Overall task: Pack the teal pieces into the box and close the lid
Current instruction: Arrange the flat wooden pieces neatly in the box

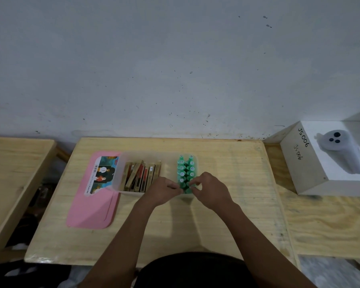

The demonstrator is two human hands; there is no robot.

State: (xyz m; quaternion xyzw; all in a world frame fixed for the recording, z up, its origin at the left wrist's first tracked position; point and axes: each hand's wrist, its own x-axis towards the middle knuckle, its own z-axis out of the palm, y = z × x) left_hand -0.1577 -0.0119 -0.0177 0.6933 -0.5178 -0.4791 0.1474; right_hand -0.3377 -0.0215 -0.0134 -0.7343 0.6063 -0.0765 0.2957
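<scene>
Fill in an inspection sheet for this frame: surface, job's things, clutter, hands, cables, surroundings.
Surface: wooden table, bare in front.
Job's things: teal pieces upright in two rows at the right end of the clear box; pink lid flat beside it, off.
Clutter: flat wooden pieces in the box's left part.
Hands: left hand and right hand at the nearest teal pieces.
Cables: nothing seen.
Surroundings: white box marked JS006; grey wall.

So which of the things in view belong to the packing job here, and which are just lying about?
Part of the job:
teal pieces, standing in two rows
clear box holding them
pink lid, flat on the table beside the box
left hand and right hand, both at the near end of the rows

Lying about:
gold-edged cards, also in the box
white carton marked JS006
</scene>
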